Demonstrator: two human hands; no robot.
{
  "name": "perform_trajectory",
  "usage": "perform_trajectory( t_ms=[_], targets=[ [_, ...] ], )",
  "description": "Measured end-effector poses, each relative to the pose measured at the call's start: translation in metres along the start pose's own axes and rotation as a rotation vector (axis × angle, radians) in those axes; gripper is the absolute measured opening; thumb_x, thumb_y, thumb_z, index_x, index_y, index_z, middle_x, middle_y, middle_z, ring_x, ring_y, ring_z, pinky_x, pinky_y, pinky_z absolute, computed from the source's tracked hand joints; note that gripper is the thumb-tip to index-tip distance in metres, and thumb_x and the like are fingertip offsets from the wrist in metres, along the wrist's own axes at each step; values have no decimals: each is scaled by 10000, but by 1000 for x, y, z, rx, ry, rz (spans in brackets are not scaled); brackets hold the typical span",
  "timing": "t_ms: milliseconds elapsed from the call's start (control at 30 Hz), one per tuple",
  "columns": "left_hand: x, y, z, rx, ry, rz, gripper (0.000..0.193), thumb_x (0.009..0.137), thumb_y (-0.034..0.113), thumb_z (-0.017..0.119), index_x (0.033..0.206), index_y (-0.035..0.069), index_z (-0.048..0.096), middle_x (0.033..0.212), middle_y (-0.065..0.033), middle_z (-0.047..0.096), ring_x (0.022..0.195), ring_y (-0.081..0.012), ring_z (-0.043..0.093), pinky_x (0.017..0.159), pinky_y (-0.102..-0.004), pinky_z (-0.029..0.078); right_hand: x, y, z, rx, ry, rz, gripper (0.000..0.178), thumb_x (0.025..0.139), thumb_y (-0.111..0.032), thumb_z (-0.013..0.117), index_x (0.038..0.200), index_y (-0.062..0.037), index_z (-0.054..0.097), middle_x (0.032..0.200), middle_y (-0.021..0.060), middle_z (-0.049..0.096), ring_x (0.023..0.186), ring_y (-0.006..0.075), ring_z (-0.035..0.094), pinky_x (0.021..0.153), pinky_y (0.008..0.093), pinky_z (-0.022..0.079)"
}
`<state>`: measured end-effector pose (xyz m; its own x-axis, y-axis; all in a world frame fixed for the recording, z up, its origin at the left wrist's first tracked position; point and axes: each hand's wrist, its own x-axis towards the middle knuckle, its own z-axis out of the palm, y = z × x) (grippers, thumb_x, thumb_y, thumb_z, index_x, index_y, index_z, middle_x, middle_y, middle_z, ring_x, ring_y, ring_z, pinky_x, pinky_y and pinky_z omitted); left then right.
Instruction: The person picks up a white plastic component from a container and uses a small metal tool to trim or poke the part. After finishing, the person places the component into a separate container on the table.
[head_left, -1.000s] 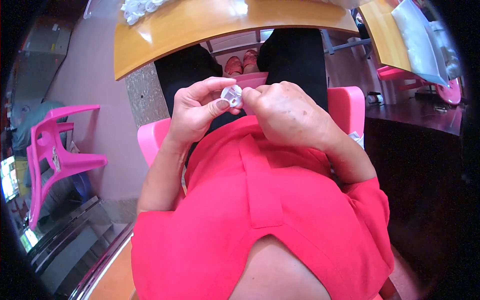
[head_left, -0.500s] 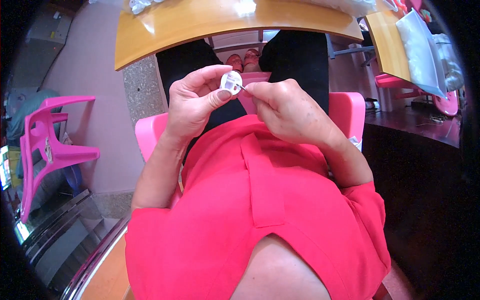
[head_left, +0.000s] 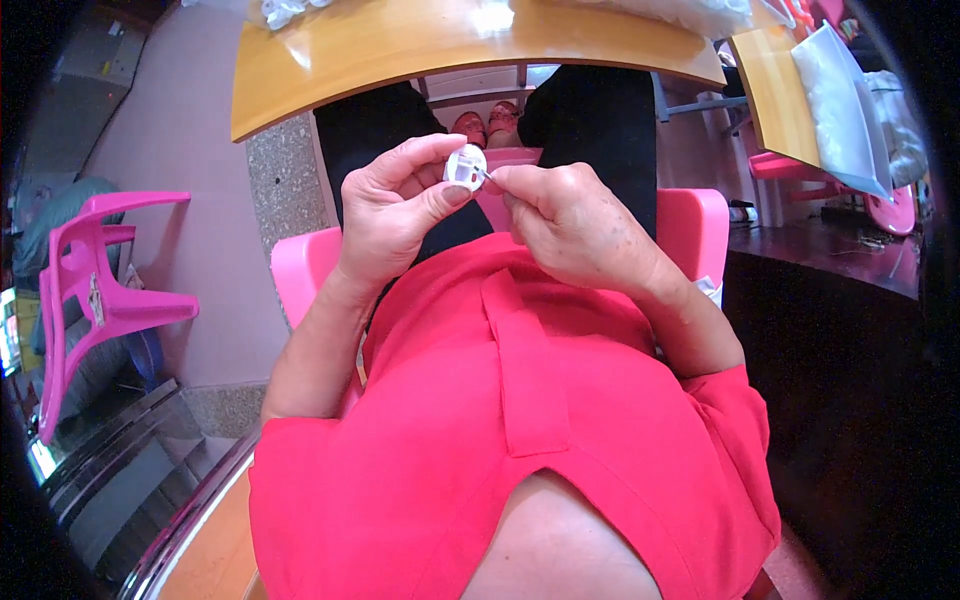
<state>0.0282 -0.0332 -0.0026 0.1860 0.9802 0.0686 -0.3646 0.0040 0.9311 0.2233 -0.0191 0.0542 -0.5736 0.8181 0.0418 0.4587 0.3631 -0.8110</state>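
Observation:
A small round white plastic part [head_left: 464, 168], with openings and ribs inside, is pinched at its rim by the thumb and fingers of my left hand [head_left: 400, 195]. My right hand [head_left: 575, 215] pinches a thin dark metal piece [head_left: 484, 174] between thumb and forefinger. Its tip meets the right side of the white part; whether it reaches into an opening is too small to tell. The rest of the metal piece is hidden in my fingers. Both hands are held close together above my lap.
A wooden table [head_left: 480, 40] edges the far side, with white pieces [head_left: 285, 10] on it. At the right, a clear bag of white items [head_left: 845, 110] lies on another tabletop. A pink plastic chair [head_left: 110, 280] stands left, near the wall. A pink container [head_left: 510, 156] sits between my legs.
The white part has tilted and shifted very slightly, and both hands have dropped a little with it. The grip of each hand is the same.

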Motion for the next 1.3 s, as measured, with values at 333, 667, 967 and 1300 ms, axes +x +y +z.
perform_trajectory(
  t_ms=[333, 667, 967, 1300],
  targets=[
    [-2, 2, 2, 1, 3, 56, 375, 802, -40, 691, 1162, -38, 587, 1050, -91, 647, 957, -153, 626, 860, -273, 524, -3, 2, 9, 71, 42, -17, 151, 882, 11, 516, 1001, 28, 608, 679, 208, 579, 595, 271, 616, 553, 338, 467],
    [-2, 0, 1, 45, 8, 92, 375, 786, -34, 707, 1147, -29, 606, 1042, -69, 624, 952, -142, 617, 854, -257, 519, -1, 3, 15, 19, 76, -63, 45, 799, -3, 518, 827, 33, 522, 680, 267, 574, 685, 439, 606, 595, 493, 492],
    [-4, 1, 6, -59, 50, 72, 398, 791, -39, 701, 1172, -36, 588, 1058, -89, 641, 986, -161, 622, 878, -278, 515, -4, 10, 29, -83, 168, -170, 120, 776, 18, 536, 879, 38, 477, 686, 247, 582, 652, 428, 605, 574, 487, 498],
    [-4, 0, 9, -202, 78, 55, 413, 801, -36, 692, 1194, -49, 567, 1078, -132, 653, 987, -179, 635, 891, -280, 510, -4, 7, 32, -102, 203, -191, 160, 770, 25, 526, 914, 46, 461, 687, 229, 575, 638, 412, 604, 555, 478, 501]
  ],
)
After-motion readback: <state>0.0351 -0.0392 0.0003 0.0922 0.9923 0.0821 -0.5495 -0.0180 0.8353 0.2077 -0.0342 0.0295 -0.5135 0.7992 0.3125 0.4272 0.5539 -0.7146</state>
